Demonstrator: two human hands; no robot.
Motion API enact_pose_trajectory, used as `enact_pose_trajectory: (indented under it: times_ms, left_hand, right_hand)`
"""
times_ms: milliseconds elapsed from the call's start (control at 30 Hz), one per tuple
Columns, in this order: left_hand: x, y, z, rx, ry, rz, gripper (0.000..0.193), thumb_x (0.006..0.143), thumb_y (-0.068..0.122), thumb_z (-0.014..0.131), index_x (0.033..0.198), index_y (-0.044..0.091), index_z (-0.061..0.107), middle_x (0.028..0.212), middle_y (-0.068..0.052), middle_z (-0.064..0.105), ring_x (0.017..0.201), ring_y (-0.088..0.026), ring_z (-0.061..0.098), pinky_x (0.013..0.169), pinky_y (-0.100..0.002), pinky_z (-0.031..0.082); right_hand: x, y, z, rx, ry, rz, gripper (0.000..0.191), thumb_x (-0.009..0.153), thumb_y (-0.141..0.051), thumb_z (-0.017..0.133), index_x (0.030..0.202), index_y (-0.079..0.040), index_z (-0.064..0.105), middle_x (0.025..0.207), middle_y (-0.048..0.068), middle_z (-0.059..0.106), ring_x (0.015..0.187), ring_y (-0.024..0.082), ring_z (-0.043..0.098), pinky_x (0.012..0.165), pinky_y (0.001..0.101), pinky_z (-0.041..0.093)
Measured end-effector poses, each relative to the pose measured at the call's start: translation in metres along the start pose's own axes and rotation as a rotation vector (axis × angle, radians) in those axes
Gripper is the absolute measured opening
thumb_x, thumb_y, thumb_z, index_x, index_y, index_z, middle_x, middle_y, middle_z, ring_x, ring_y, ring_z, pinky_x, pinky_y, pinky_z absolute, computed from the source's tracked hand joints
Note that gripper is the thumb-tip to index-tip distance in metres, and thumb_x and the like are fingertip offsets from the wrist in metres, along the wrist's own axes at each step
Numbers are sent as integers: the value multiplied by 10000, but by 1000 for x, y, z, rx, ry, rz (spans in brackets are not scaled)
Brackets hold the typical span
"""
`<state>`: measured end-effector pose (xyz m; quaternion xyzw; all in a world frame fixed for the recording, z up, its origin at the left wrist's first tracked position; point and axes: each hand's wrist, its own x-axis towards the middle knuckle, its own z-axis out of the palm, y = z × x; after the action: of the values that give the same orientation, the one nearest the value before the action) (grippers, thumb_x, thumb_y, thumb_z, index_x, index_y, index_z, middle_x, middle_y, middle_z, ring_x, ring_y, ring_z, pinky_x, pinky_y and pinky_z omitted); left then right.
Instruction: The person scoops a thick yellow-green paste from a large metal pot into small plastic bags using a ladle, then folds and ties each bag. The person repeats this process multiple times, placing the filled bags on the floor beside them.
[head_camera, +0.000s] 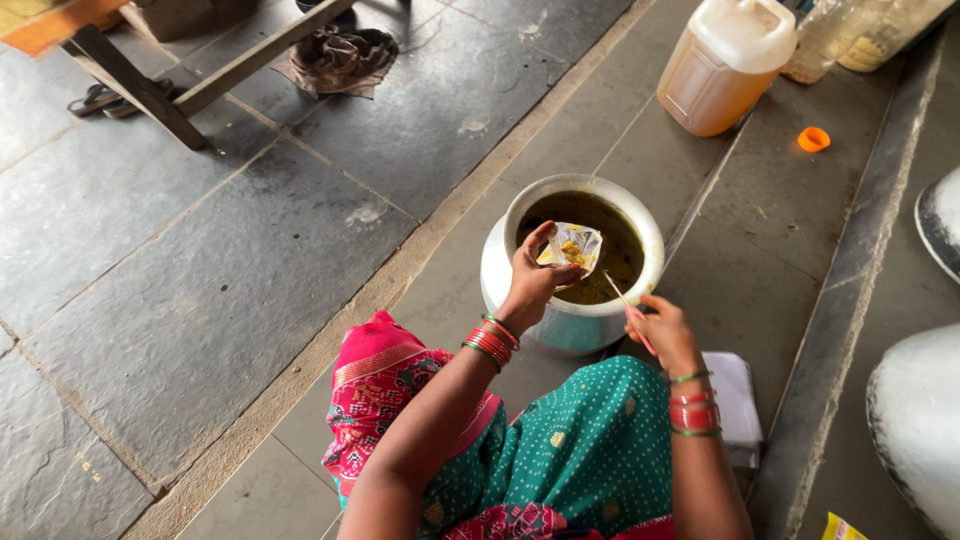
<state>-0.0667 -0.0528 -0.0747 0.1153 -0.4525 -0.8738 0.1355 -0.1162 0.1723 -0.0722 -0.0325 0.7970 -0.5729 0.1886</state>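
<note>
My left hand (532, 280) holds a small clear plastic packet (572, 247) with yellow powder over the mouth of a round metal pot (510, 275). The pot holds a dark brownish-green liquid (622, 250). My right hand (662, 328) grips a thin pink-handled spoon (628, 308) whose tip points up toward the packet, just above the pot's near rim. Both wrists wear red and green bangles. A green dotted cloth with pink trim covers my knees below the pot.
A large plastic jug (724, 62) of amber liquid stands behind the pot, its orange cap (813, 139) lying on the stone to the right. Clear bottles (860, 30) sit at the top right. White rounded vessels (915, 420) stand at the right. A wooden bench leg (140, 90) crosses the upper left.
</note>
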Motion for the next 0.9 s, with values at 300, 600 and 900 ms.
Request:
enact_pose_trajectory:
  times_ms: [300,600,900]
  left_hand:
    - [-17,19,-6,9,-100,-25,890,734,-207,684,1537,35,386,1615,-143,390,935,-232,732,799,-338,633]
    - [-19,20,-9,47,-145,-67,852,740,-183,677,1521,38,418,1605,-121,429,904,-233,728,770,-335,621]
    - [-15,7,-9,175,-141,-14,829,689,-154,715,1470,41,521,1476,-136,561,1074,-183,689,823,-337,637]
  right_hand:
    - [6,-41,34,226,-17,-303,289,1032,-215,596,1236,-29,678,1116,10,706,992,94,645,884,268,519]
    - [32,-52,36,557,-274,-121,134,1025,-160,649,1083,-55,709,980,-22,651,814,84,546,697,230,442]
    - [27,-46,26,31,-133,-324,161,935,-88,694,1043,28,718,914,33,700,811,115,629,737,255,519]
